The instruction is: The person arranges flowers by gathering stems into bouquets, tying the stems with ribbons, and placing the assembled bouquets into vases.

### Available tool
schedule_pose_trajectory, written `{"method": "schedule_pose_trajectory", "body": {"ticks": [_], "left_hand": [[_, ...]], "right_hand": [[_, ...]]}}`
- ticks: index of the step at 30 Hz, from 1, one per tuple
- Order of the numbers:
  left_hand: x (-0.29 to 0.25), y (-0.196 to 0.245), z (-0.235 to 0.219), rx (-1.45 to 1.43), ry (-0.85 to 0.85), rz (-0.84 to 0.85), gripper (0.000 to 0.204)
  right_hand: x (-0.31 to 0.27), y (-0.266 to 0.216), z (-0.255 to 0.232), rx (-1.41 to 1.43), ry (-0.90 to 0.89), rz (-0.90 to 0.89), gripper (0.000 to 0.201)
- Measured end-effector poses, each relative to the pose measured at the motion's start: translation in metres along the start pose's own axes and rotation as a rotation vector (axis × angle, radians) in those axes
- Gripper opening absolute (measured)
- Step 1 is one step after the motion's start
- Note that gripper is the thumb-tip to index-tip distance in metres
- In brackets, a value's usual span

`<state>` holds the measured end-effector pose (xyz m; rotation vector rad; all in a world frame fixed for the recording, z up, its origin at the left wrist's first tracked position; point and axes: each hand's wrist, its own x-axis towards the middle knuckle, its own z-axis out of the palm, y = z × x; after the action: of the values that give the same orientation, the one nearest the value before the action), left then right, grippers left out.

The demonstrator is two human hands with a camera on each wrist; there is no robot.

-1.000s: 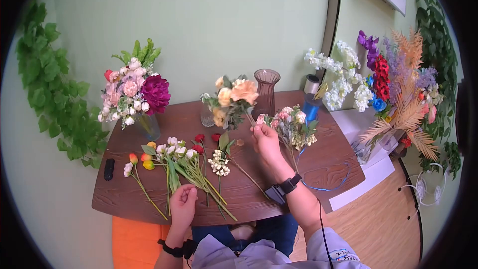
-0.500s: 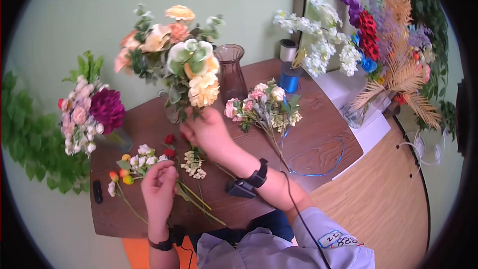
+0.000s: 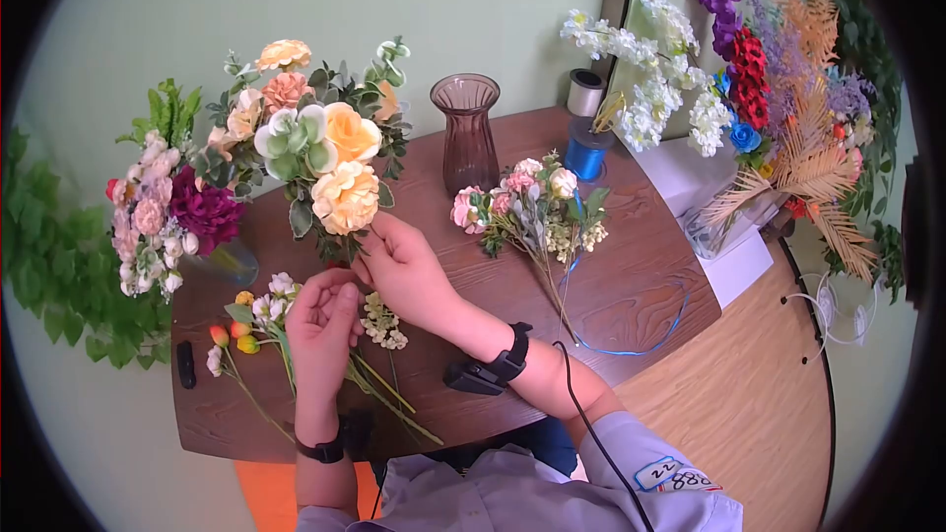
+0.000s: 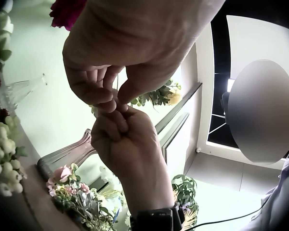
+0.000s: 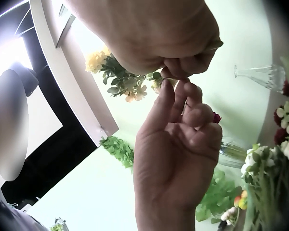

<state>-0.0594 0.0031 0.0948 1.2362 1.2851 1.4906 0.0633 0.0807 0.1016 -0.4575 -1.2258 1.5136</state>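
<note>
My right hand (image 3: 409, 276) pinches the stems of a bouquet of peach, cream and pale green flowers (image 3: 345, 197), its blooms upright above the table's left half. Against its fingertips is my left hand (image 3: 323, 325), thumb and fingers bent round the stem ends. In the right wrist view, a thin stem shows between the fingers of the left hand (image 5: 176, 159), beneath the curled right hand (image 5: 164, 33). The left wrist view shows both sets of fingertips meeting, the left hand (image 4: 130, 43) above the right hand (image 4: 127, 144); the stems are mostly hidden there.
On the brown table (image 3: 631, 246) stand a purple glass vase (image 3: 467, 133), a blue spool (image 3: 588, 150) and a filled vase (image 3: 232, 266) at left. A pink bunch (image 3: 522, 197) lies right of the hands; loose stems (image 3: 384, 394) lie beneath them.
The right hand has carried the bouquet left and turned it upright, beside the left hand. The left hand has risen to meet it at the stems. The head view has shifted.
</note>
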Motion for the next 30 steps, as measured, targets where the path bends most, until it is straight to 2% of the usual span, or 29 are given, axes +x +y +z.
{"method": "schedule_pose_trajectory", "body": {"ticks": [2, 4, 5, 6, 8, 10, 12, 14, 15, 17, 18, 20, 22, 23, 25, 26, 28, 30], "left_hand": [[-0.004, -0.006, -0.001, 0.031, -0.014, -0.038, 0.015], [-0.009, -0.016, 0.007, 0.110, -0.236, -0.204, 0.013], [-0.007, -0.022, 0.014, 0.109, -0.356, -0.260, 0.012], [-0.002, -0.029, 0.024, 0.114, -0.375, -0.266, 0.012], [0.012, -0.040, 0.052, 0.025, -0.535, -0.317, 0.013], [0.021, -0.045, 0.091, -0.023, -0.574, -0.367, 0.020], [0.039, -0.053, 0.124, -0.068, -0.601, -0.409, 0.027], [0.061, -0.071, 0.151, 0.247, -0.805, -0.650, 0.033], [0.064, -0.081, 0.162, 0.254, -0.807, -0.646, 0.033], [0.067, -0.093, 0.180, 0.032, -0.724, -0.787, 0.031], [0.066, -0.095, 0.183, 0.046, -0.731, -0.787, 0.031], [0.057, -0.097, 0.187, -0.047, -0.580, -0.625, 0.030], [0.052, -0.077, 0.186, -0.012, -0.538, -0.579, 0.027], [0.050, -0.067, 0.181, 0.005, -0.504, -0.473, 0.025], [0.055, -0.067, 0.165, 0.037, -0.466, -0.261, 0.021], [0.056, -0.065, 0.156, 0.044, -0.458, -0.258, 0.021], [0.058, -0.055, 0.135, 0.169, -0.419, -0.123, 0.019], [0.058, -0.067, 0.105, 0.212, -0.398, -0.069, 0.016]], "right_hand": [[0.001, 0.000, 0.001, -0.014, 0.010, -0.015, 0.020], [0.001, 0.002, 0.003, -0.028, 0.007, -0.128, 0.022], [-0.002, -0.011, 0.000, -0.108, -0.017, -0.074, 0.020], [-0.004, -0.017, -0.001, -0.107, 0.004, -0.077, 0.020], [-0.008, -0.028, -0.003, -0.241, 0.000, -0.183, 0.018], [-0.011, -0.041, -0.008, -0.242, -0.007, -0.164, 0.017], [-0.013, -0.046, -0.010, -0.291, -0.012, -0.268, 0.018], [-0.016, -0.055, -0.015, -0.274, -0.041, -0.224, 0.018], [-0.018, -0.059, -0.018, -0.260, -0.070, -0.171, 0.018], [-0.018, -0.063, -0.021, -0.223, -0.072, -0.181, 0.019], [-0.017, -0.065, -0.023, -0.186, -0.075, -0.185, 0.019], [-0.019, -0.068, -0.024, -0.184, -0.061, -0.205, 0.018], [-0.019, -0.071, -0.024, -0.211, -0.057, -0.209, 0.018], [-0.017, -0.065, -0.024, -0.241, -0.034, -0.266, 0.018], [-0.015, -0.063, -0.027, -0.243, -0.028, -0.284, 0.017], [-0.014, -0.063, -0.027, -0.252, -0.033, -0.303, 0.016], [-0.011, -0.053, -0.027, -0.240, -0.011, -0.370, 0.016], [-0.010, -0.052, -0.025, -0.222, -0.001, -0.439, 0.017]]}}
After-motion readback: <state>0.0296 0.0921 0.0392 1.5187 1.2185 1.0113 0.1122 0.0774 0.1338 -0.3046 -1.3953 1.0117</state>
